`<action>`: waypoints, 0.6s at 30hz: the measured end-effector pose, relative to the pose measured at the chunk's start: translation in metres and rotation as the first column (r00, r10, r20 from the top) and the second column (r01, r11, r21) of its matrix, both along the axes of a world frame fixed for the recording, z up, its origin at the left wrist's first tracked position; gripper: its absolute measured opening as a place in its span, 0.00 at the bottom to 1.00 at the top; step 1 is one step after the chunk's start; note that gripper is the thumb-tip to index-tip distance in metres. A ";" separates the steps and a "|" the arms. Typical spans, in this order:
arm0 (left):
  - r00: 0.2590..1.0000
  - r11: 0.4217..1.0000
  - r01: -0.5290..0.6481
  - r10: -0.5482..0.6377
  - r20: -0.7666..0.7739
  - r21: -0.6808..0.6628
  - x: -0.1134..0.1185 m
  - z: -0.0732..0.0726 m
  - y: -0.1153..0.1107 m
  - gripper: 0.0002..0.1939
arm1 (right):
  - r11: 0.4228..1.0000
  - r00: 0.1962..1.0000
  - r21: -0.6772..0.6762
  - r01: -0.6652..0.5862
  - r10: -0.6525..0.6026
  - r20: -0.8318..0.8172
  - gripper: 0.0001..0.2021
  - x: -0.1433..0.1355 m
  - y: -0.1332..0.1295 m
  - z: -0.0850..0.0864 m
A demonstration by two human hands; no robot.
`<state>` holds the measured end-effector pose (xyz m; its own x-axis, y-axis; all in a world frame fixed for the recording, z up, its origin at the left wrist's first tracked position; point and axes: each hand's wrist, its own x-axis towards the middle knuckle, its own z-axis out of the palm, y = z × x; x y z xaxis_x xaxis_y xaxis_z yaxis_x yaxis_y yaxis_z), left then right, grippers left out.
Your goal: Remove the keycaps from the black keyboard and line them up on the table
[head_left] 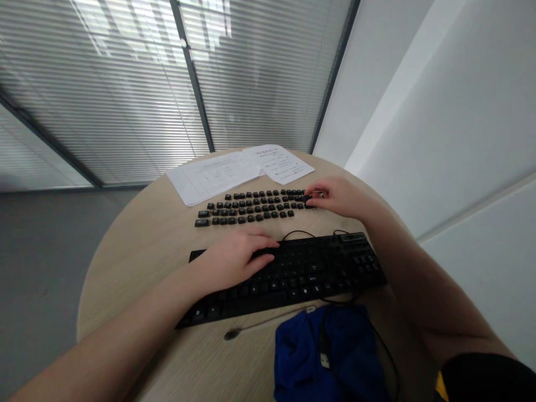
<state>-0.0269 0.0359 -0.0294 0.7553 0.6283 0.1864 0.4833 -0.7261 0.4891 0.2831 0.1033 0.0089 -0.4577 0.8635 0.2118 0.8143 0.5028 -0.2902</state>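
A black keyboard (268,287) lies across the table in front of me, with many keys in its upper area hard to make out. My left hand (237,257) rests on its left part, thumb and fingers stretched out and apart, holding nothing. Beyond the keyboard, loose black keycaps (251,209) are laid out in several rows. At the right end of these rows, my right hand (335,196) has its thumb and fingers curled in a pinch around a keycap (309,199), partly hidden by the fingers.
Printed paper sheets (221,177) lie behind the keycaps. Nearest me are a blue cloth (335,357) with a black cable and USB plug (324,360) on it, and a thin brush (259,324). The round wooden table (113,268) stands near blinds (125,100) and a white wall (460,128).
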 end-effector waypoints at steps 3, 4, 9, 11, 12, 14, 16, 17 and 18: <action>0.992 0.997 0.076 -0.074 -0.103 0.018 0.000 -0.005 -0.001 0.14 | 0.992 0.995 -0.127 -0.015 0.028 0.098 0.09 0.004 0.022 -0.028; 0.989 0.996 0.088 -0.084 -0.121 0.028 0.000 -0.007 -0.001 0.14 | 0.990 0.993 -0.139 -0.023 0.038 0.108 0.10 0.004 0.026 -0.035; 0.983 0.994 0.107 -0.100 -0.153 0.039 0.001 -0.011 -0.002 0.14 | 0.989 0.991 -0.150 -0.007 0.027 0.132 0.11 -0.003 0.032 -0.052; 0.979 0.993 0.115 -0.107 -0.172 0.035 0.001 -0.010 -0.002 0.14 | 0.989 0.988 -0.149 0.005 0.017 0.150 0.11 -0.004 0.033 -0.056; 0.977 0.992 0.120 -0.111 -0.180 0.039 0.001 -0.010 -0.002 0.15 | 0.989 0.987 -0.149 0.011 0.013 0.160 0.11 -0.005 0.033 -0.058; 0.974 0.991 0.129 -0.118 -0.193 0.046 0.001 -0.010 -0.003 0.16 | 0.989 0.984 -0.147 0.018 0.009 0.178 0.11 -0.005 0.035 -0.062; 0.971 0.990 0.134 -0.121 -0.205 0.050 0.001 -0.010 -0.003 0.16 | 0.990 0.981 -0.141 0.019 0.009 0.191 0.12 -0.005 0.036 -0.065; 0.970 0.989 0.137 -0.123 -0.209 0.051 0.001 -0.011 -0.003 0.16 | 0.990 0.980 -0.137 0.017 0.010 0.198 0.12 -0.006 0.036 -0.066; 0.970 0.989 0.139 -0.125 -0.210 0.053 0.001 -0.011 -0.003 0.15 | 0.991 0.979 -0.132 0.016 0.011 0.203 0.12 -0.006 0.036 -0.067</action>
<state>-0.0260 0.0332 -0.0405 0.8571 0.5120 0.0565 0.4663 -0.8177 0.3376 0.2771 0.1389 -0.0585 -0.4770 0.8789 -0.0016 0.8643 0.4687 -0.1822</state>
